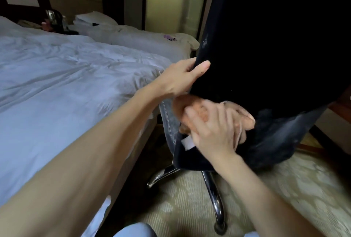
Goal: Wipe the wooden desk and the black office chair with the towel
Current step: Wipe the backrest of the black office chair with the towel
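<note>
The black office chair (266, 46) fills the right half of the view, its tall backrest close in front of me. My left hand (182, 79) grips the lower left edge of the backrest, thumb on the near face. My right hand (214, 132) holds the orange-pink towel (190, 106) and presses it against the chair just under the backrest, above the rear of the seat (273, 138). The hand and towel are blurred. A white tag (187, 143) hangs at the seat's back edge. The wooden desk is barely visible, only a brown strip at the far right.
A bed with white sheets (66, 77) lies close on the left, its base almost touching the chair. A second bed (144, 41) with pillows stands behind. The chair's chrome star base (214, 195) rests on patterned carpet (284, 183). A nightstand with a dark kettle (54, 17) is far left.
</note>
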`<state>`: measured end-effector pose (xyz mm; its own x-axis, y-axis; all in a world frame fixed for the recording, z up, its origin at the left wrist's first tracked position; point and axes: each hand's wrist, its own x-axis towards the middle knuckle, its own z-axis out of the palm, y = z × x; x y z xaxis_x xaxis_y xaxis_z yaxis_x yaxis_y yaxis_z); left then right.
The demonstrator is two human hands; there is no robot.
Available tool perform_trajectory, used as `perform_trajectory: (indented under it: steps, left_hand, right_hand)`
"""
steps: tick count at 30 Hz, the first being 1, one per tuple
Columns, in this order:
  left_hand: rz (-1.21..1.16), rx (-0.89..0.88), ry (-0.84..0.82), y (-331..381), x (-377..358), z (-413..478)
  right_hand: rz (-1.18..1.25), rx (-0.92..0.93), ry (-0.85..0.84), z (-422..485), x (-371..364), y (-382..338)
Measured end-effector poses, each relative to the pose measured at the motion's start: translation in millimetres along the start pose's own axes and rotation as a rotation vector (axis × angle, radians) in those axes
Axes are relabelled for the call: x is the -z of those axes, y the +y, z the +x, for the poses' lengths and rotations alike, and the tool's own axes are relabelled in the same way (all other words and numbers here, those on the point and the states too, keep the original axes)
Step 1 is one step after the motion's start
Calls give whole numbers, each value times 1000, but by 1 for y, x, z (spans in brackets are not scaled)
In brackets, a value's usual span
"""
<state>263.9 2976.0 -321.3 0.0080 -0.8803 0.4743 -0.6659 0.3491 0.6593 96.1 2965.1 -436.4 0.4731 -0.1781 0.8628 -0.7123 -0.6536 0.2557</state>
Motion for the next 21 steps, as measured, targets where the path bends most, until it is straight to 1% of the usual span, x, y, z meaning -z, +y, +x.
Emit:
perform_trajectory:
  steps: [2,5,6,7,8,9,12,14,16,17,19,21]
  left_hand:
    - [-9,-26,54,-5,-6,-1]
    - [-39,-42,141,-7,-16,-4]
    - [-46,-39,170,-6,-19,-5]
    - [-50,-37,194,-4,-22,-6]
    - [-54,-35,211,-4,-24,-7]
    - [-56,-40,219,-2,-25,-8]
    - [-64,-63,227,-1,-26,-10]
    - [-61,-71,228,-1,-28,-11]
    - [-40,-67,235,0,-30,-10]
    - [-20,-64,240,-1,-31,-9]
    - [17,-66,246,-4,-30,-8]
    - [35,-67,245,-3,-29,-9]
  right_hand:
    - [-3,86,-161,-30,-13,-12]
    - [45,263,-427,-52,-15,-11]
    - [52,299,-480,-53,-12,-7]
    - [54,292,-500,-53,-7,-5]
    - [62,242,-476,-52,-2,-5]
    - [73,167,-414,-48,4,-5]
    - [74,-28,-136,-25,19,-8]
    - [18,-109,-81,-10,19,-13]
    - [0,-140,-111,-10,12,-21]
    - [1,-125,-145,-21,6,-27]
    - [-12,-74,-255,-53,-7,-38]
    - [-28,-66,-383,-82,-17,-44]
